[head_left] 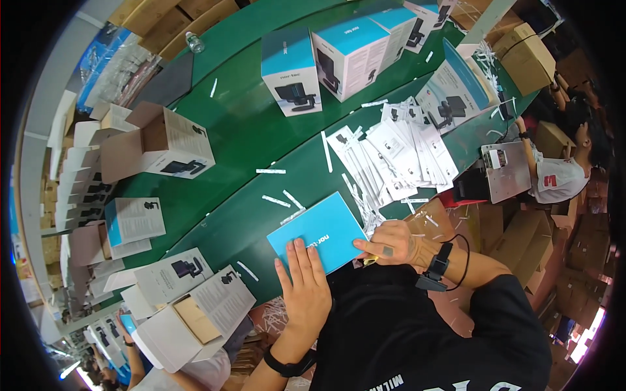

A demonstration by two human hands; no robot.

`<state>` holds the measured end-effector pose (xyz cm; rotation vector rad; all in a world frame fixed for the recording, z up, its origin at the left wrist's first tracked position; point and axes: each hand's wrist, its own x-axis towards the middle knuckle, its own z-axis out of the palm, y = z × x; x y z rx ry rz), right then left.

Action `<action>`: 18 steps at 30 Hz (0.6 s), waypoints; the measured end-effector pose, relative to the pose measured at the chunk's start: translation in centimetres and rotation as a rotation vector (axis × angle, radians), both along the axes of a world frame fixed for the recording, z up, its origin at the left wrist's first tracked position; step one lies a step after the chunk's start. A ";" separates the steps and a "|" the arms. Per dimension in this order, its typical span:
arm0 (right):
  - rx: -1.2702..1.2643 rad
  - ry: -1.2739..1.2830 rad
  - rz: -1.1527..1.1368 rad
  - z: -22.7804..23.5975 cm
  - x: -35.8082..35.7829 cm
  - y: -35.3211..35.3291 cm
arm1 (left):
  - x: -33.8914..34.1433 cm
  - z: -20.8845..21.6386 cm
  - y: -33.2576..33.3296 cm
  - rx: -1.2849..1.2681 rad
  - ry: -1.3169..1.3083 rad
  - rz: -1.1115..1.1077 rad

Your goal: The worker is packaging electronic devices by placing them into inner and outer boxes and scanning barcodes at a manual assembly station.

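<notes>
Smooth green table (238, 133), rectangular blue-topped carton (339, 228), left hand (306, 296) laid flat atop

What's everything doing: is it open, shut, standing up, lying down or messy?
Blue box: looks shut, blue side up
Left hand: fingers flat on the box
Right hand: curled, thumb on its edge
Tall box, leftmost at back: shut, standing
Box with brown flaps: open
White box, lower left: open, brown cardboard inside
Booklets: in a messy pile
Paper strips: scattered

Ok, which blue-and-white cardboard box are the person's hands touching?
The box nearest the black shirt: left hand rests on its blue top, right hand touches its corner; neither touches another.
</notes>
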<state>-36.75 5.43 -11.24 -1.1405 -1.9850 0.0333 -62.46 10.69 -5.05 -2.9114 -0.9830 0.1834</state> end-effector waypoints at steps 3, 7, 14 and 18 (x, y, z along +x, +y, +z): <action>0.022 0.006 0.017 0.3 1.2 -0.4 | 1.0 -0.1 -0.8 -0.003 -0.044 0.048; 0.062 -0.046 0.017 2.0 2.2 -0.7 | 2.8 1.7 -0.8 -0.240 -0.187 0.123; 0.028 -0.172 0.026 3.0 2.6 -1.3 | 7.2 3.5 3.1 -0.213 -0.243 0.102; 0.009 -0.009 0.031 2.3 2.2 -1.4 | 7.2 3.1 2.6 -0.216 -0.215 0.090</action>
